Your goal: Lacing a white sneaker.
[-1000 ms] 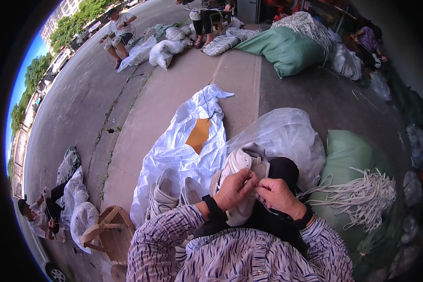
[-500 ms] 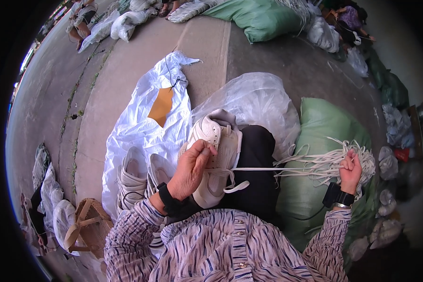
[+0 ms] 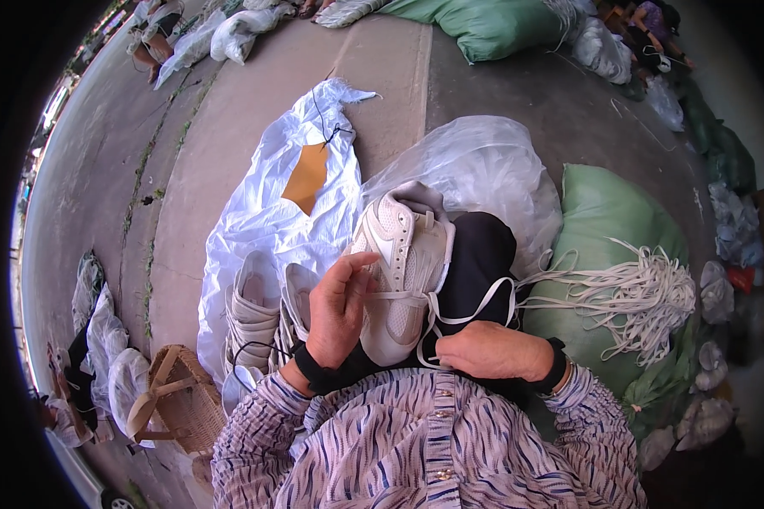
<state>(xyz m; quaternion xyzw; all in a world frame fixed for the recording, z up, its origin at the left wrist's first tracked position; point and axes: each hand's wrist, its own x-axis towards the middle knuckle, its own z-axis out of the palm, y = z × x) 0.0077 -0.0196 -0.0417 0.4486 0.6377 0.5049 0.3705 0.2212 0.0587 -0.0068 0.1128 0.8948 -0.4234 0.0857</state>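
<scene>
A white sneaker (image 3: 389,327) rests on my dark-trousered lap, with a pale shoelace (image 3: 486,304) threaded across its lower eyelets. At the shoe's left side, my left hand (image 3: 334,310) has its fingers apart, close to the lace's short stretch. Just right of the toe, my right hand (image 3: 499,349) is closed in a pinch on the shoelace, whose slack loop hangs between hand and shoe. The fingertips of the right hand are partly hidden. A bundle of loose shoelaces (image 3: 654,293) lies on a green sack (image 3: 624,204) to the right.
More white shoes (image 3: 253,310) stand at left on a white woven sack (image 3: 259,199) with a brown card (image 3: 306,178). Beyond my knee lies a clear plastic bag (image 3: 484,157). A wicker basket (image 3: 187,407) sits lower left. Filled sacks and other people are farther off.
My right hand has come back from the lace bundle to beside the shoe's toe. The lace has gone from stretched straight to slack. My left hand's fingers have loosened from a pinch.
</scene>
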